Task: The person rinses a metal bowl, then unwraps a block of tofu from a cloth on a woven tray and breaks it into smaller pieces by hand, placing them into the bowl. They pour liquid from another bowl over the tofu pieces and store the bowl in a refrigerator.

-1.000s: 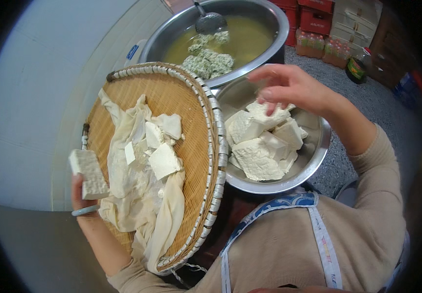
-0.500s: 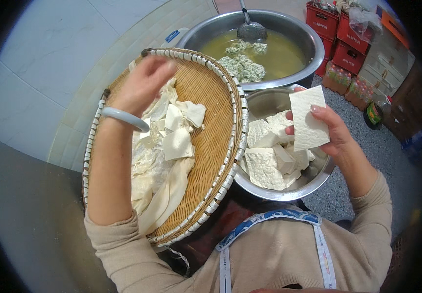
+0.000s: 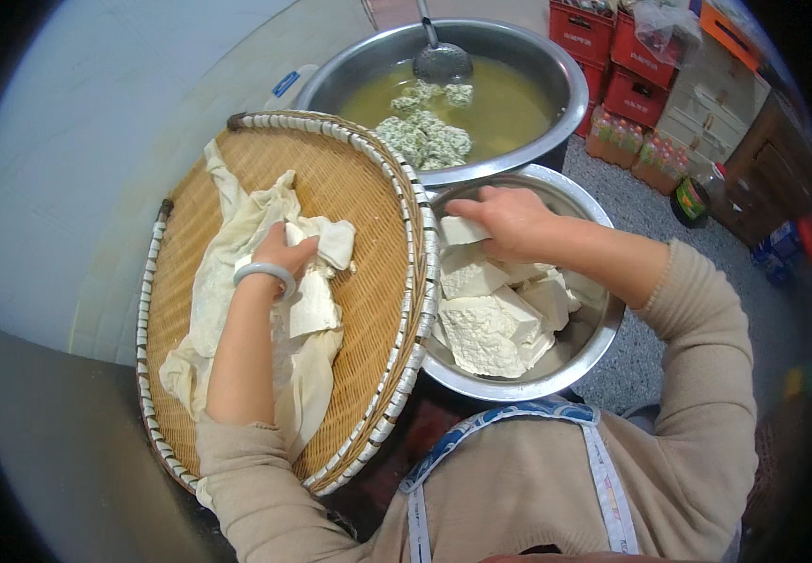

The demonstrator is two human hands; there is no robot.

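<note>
A round woven bamboo tray (image 3: 383,225) leans at the left with a cream cloth (image 3: 223,272) spread over it. White slabs of tofu (image 3: 314,305) lie on the cloth. My left hand (image 3: 282,251), a pale bangle at its wrist, is down among them, its fingers closed around a small piece; its fingertips are partly hidden. To the right, a steel basin (image 3: 603,347) holds several thick tofu slabs (image 3: 481,333). Inside its far left side, my right hand (image 3: 509,223) grips a tofu slab (image 3: 460,231) from above, low over the others.
Behind the basin stands a larger steel tub (image 3: 570,103) of yellowish liquid with pale green-flecked curds (image 3: 425,139) and a ladle (image 3: 442,62). Red crates (image 3: 636,94), packs of bottles (image 3: 617,136) and a large jug (image 3: 697,197) stand at the far right. A wall rises at the left.
My right hand has lowered its tofu slab from above the basin into it. My left hand has come down from above the tray onto the tofu pieces. The view has shifted slightly.
</note>
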